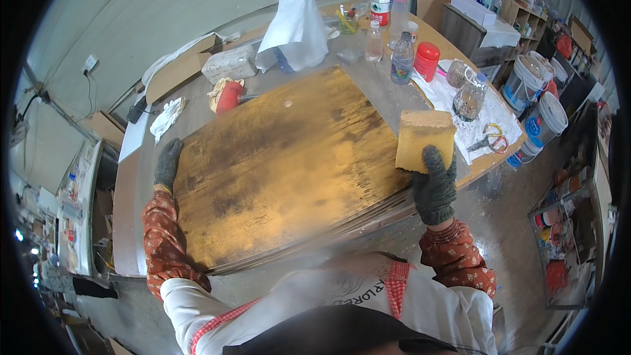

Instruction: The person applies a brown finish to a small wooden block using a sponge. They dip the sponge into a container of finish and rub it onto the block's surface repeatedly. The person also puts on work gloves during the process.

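A large wooden board, stained yellow and dark brown, lies at a slant on the table in front of me. At its left edge my gloved left hand grips the side, its fingertips partly hidden. My gloved right hand is closed around a yellow sponge block at the board's right end, with the thumb lying over the sponge's face. Stacked edges show under the board along its near side.
Behind the board are a red-headed tool, a wrapped block and a white cloth over something. Bottles, a red jar and scissors stand or lie at the right. Buckets stand beyond the table.
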`<state>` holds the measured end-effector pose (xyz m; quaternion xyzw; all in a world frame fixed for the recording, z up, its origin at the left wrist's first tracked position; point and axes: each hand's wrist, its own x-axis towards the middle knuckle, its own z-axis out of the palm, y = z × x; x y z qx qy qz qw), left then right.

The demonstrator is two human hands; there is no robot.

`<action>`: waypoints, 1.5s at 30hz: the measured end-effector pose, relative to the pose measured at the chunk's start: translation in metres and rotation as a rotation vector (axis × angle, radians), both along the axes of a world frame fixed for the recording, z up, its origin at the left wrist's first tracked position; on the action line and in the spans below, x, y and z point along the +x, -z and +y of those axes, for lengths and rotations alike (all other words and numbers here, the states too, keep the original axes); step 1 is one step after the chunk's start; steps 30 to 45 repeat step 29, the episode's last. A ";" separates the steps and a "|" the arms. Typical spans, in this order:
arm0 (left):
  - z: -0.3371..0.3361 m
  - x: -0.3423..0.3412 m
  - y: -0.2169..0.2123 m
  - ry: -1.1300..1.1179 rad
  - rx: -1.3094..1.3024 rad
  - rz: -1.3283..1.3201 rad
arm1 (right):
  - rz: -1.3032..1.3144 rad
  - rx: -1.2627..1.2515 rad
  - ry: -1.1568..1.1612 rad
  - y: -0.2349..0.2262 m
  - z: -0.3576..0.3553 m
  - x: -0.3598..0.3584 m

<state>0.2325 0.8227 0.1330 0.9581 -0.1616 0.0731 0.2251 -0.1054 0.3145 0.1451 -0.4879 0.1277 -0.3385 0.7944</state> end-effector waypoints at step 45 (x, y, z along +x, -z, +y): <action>-0.011 -0.053 0.106 -0.081 -0.531 0.143 | -0.043 -0.073 0.290 -0.012 0.051 0.028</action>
